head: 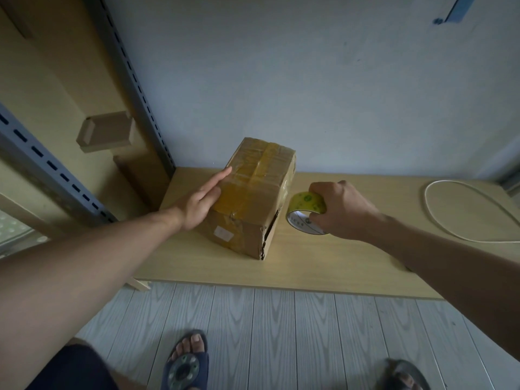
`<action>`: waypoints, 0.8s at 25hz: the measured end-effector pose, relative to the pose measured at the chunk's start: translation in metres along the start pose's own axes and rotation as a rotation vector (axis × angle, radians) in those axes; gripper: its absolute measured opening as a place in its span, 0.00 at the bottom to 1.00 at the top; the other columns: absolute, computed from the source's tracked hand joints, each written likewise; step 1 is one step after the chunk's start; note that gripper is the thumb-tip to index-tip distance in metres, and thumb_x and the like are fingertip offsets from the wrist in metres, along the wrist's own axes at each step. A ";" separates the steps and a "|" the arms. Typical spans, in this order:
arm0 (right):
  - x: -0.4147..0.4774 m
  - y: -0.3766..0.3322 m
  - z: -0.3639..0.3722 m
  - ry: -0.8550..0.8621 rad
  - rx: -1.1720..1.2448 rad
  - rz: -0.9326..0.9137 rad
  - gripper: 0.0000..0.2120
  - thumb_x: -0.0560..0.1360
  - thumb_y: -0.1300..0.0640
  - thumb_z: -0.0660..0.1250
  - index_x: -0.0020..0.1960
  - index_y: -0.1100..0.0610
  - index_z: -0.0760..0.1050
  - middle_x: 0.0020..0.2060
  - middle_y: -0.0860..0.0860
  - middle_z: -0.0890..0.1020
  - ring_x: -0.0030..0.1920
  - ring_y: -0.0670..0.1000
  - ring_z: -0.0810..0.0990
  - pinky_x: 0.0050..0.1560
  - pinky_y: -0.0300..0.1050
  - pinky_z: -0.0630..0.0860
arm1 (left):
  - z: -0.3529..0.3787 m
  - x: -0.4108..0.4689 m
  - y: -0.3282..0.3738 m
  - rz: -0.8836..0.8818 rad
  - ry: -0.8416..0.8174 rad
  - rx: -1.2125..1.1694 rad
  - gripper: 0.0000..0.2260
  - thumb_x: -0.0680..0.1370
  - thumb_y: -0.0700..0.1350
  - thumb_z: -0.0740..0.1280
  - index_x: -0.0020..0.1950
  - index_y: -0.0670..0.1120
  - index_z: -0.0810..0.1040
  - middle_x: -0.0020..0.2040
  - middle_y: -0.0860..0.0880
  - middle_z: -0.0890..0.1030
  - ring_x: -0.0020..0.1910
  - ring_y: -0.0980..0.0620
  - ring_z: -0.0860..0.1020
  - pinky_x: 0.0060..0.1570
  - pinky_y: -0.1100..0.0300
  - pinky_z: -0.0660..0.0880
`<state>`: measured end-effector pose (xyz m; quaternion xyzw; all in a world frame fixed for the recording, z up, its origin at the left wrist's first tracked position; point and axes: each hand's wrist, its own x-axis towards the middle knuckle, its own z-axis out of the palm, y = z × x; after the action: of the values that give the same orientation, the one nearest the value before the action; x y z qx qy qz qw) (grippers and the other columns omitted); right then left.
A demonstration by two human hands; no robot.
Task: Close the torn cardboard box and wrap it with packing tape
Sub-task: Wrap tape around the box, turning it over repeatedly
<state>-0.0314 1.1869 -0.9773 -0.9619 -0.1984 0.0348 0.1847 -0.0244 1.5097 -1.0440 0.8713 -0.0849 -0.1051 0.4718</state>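
The brown cardboard box [253,198] stands on the pale wooden table [337,266], with the left hand [197,204] flat on its left edge and the right hand [340,209] gripping the yellow-green packing tape roll [306,212] just right of it. I think the torn near-right corner [270,229] may gape open if the tape pulls unevenly. The free end of the tape is hidden.

no words or numbers are showing clearly enough to read. the tape roll [306,203] is showing small green marks on its yellow side and tiny print inside its ring, but all of it is looking too blurry. a white sticker [223,233] is sitting on the cardboard box [254,204], with no writing showing.
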 end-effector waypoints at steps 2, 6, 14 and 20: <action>0.001 0.003 0.001 -0.011 -0.002 0.004 0.11 0.68 0.56 0.68 0.34 0.52 0.66 0.28 0.49 0.74 0.29 0.53 0.71 0.27 0.41 0.63 | 0.001 -0.002 0.003 -0.007 0.004 0.015 0.21 0.81 0.63 0.48 0.74 0.77 0.55 0.81 0.63 0.54 0.80 0.57 0.51 0.79 0.51 0.48; 0.002 0.010 0.011 -0.043 0.002 0.009 0.11 0.67 0.57 0.68 0.34 0.51 0.64 0.29 0.49 0.74 0.29 0.54 0.73 0.28 0.42 0.66 | 0.002 -0.006 0.006 -0.019 0.007 0.053 0.20 0.81 0.65 0.48 0.73 0.78 0.55 0.81 0.63 0.55 0.81 0.56 0.52 0.79 0.49 0.50; -0.007 0.018 0.025 -0.136 0.059 0.042 0.07 0.71 0.55 0.70 0.41 0.52 0.72 0.33 0.48 0.78 0.32 0.49 0.77 0.30 0.45 0.74 | 0.037 0.000 0.110 -0.400 -0.064 0.671 0.54 0.68 0.78 0.59 0.83 0.52 0.43 0.81 0.39 0.38 0.77 0.32 0.61 0.70 0.37 0.66; -0.020 0.021 0.010 -0.021 0.149 -0.027 0.09 0.72 0.53 0.70 0.41 0.51 0.70 0.32 0.46 0.76 0.30 0.49 0.75 0.28 0.43 0.71 | 0.059 0.004 0.120 -0.443 -0.043 0.485 0.54 0.70 0.61 0.76 0.80 0.65 0.37 0.80 0.42 0.32 0.80 0.32 0.50 0.74 0.38 0.60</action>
<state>-0.0432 1.1648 -0.9939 -0.9423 -0.2101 0.0573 0.2541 -0.0419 1.3965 -0.9754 0.9531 0.0745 -0.2002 0.2143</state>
